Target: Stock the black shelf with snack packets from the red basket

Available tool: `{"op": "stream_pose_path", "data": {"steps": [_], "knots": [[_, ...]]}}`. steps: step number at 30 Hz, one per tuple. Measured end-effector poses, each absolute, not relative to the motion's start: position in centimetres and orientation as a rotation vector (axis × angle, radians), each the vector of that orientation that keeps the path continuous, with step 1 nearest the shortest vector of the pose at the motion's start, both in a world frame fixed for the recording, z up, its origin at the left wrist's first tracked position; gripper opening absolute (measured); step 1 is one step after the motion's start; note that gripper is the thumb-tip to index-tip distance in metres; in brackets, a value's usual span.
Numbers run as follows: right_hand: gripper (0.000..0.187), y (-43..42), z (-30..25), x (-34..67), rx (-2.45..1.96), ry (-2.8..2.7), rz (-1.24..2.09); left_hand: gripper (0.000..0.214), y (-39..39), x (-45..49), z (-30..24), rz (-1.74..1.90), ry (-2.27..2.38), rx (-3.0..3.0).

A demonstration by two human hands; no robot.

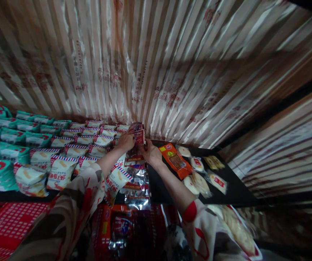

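Observation:
Both of my arms reach out over a dark shelf to a dark red snack packet [138,137] that stands near the back wall. My left hand [126,142] is closed at the packet's left side. On the other side, my right hand [152,151] has its fingers curled on the packet's right edge. Below it, more dark red and silver packets [137,181] lie in a column toward the shelf's front. White snack bags with red and blue striped tops [62,172] stand in rows to the left. An orange packet [175,160] lies right of my right hand.
Teal bags [13,135] fill the far left in rows. Small clear-wrapped packs [197,165] and a yellow packet [213,163] lie on the dark shelf [237,185] at right. Red baskets [17,221] and a white tray [257,253] are below the front edge. Printed plastic sheeting [156,65] hangs behind.

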State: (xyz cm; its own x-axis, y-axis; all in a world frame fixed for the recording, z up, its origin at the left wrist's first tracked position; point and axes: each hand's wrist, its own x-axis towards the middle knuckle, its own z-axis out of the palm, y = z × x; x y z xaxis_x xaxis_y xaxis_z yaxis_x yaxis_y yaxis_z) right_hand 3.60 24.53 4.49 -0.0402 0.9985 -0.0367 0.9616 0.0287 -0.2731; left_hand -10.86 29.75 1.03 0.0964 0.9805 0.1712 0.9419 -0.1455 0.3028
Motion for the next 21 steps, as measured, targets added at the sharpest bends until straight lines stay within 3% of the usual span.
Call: {"op": "stream_pose_path", "data": {"steps": [16,21], "knots": [[0.043,21.0,3.9,5.2,-1.737,-1.876,0.418,0.028,25.3,-8.8,4.3,0.632,1.96,2.232],[0.038,16.4,2.3,6.5,-1.517,-1.698,0.53,0.026,19.9,-7.3,5.9,0.956,1.707,2.117]]}}
